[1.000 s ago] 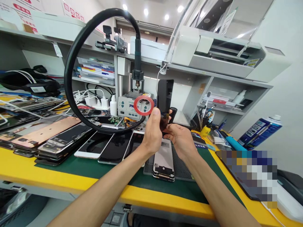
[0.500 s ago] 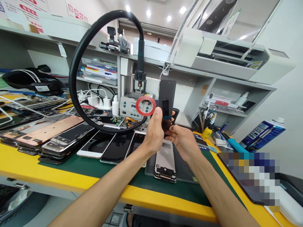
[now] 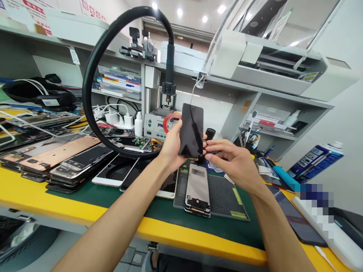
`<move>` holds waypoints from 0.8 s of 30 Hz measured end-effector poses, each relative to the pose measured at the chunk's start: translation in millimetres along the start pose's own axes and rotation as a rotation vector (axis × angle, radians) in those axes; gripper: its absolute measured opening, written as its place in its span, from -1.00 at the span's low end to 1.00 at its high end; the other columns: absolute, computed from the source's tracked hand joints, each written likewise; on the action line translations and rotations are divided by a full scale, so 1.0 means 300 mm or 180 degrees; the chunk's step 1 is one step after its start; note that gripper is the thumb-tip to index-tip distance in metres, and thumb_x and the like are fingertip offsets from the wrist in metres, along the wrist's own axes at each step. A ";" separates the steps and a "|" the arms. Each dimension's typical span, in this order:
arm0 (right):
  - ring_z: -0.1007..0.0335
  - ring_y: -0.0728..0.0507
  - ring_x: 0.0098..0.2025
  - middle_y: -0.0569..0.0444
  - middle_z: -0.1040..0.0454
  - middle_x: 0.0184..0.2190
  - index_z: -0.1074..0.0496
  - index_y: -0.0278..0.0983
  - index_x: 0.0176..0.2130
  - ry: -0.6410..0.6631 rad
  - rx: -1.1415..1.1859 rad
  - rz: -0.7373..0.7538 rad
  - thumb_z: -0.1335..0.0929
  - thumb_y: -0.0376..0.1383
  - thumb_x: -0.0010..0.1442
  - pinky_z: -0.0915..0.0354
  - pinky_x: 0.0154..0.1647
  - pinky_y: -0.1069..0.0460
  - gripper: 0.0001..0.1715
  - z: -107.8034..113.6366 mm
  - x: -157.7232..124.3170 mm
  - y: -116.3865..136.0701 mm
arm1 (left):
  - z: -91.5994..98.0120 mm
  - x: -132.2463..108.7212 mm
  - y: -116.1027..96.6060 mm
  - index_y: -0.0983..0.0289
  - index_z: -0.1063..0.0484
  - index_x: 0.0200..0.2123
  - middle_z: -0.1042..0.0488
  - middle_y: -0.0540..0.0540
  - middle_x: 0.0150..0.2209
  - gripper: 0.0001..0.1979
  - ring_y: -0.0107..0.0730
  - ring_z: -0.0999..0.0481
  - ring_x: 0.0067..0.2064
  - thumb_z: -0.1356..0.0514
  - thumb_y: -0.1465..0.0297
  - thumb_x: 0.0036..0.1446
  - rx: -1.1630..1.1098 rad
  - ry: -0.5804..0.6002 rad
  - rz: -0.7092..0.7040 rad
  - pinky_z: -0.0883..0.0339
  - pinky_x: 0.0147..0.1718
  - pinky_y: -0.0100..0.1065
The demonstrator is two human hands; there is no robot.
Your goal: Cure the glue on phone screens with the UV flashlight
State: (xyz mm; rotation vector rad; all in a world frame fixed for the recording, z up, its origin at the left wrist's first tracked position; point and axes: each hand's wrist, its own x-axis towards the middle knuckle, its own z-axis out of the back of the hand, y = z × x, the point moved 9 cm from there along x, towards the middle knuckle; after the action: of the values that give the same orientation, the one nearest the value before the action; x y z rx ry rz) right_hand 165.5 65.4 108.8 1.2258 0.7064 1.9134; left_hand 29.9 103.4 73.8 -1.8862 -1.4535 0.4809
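Panel [image 3: 191,130], dark and upright, is held over the mat [image 3: 224,196] and just above the stack [image 3: 197,189] of screens lying on it. My left hand [image 3: 170,145] is clamped on the panel's left edge. My right hand [image 3: 235,160] meets its lower right corner with fingertips drawn close, but I cannot tell whether they pinch the corner or only touch it. In my judgement the work goes best with contact kept to the edges, the left grip firm but not bending the glass, the right fingers moving lightly, and the panel kept low over the mat. The panel's bottom edge lies behind my fingers, so anything attached there is unreadable. Its far face is unseen. The tape roll [image 3: 169,121] is half covered by the panel, and a blurred patch masks part of the bench [image 3: 85,221] at right.
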 end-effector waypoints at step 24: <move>-0.55 -0.23 -0.13 -0.11 -0.59 -0.13 -0.55 -0.42 -0.15 0.1204 -0.3960 0.2797 -0.29 -0.41 0.36 -0.45 -0.17 -0.10 -0.77 -0.200 -0.113 0.217 | -0.016 0.005 0.040 0.39 -0.51 -0.12 -0.61 0.29 -0.32 -0.51 -0.20 -0.61 -0.37 0.10 0.17 0.39 -0.0115 0.0197 0.0422 -0.49 -0.43 -0.29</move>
State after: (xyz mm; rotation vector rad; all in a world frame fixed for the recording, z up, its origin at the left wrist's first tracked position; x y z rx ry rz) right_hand 100.4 -3.0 118.1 0.3149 -0.9815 2.5622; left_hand 41.8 101.6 68.7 -2.0171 -1.3111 0.4569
